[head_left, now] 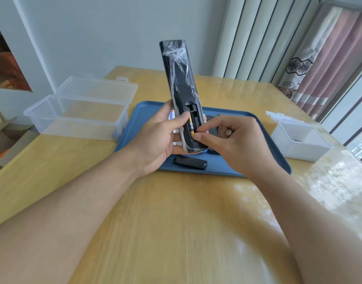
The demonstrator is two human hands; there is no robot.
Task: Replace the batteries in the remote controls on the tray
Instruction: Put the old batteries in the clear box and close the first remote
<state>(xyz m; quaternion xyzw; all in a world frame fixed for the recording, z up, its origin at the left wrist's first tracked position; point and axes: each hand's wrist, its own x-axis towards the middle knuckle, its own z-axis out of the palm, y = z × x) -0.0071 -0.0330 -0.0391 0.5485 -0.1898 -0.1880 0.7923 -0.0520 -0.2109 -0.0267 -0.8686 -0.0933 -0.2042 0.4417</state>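
L hand (155, 136) grips black remote (181, 87) over tray (130, 140), cover (190, 162) off; R hand (227, 140) pinching battery (191, 128) in bay, 2nd cell (228, 132) tucked in its curled fingers — swap underway, other remotes pending.

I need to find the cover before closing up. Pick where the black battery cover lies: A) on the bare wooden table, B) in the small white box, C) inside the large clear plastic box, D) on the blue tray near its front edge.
D: the black battery cover lies on the blue tray, near its front edge, just below the held black remote control.
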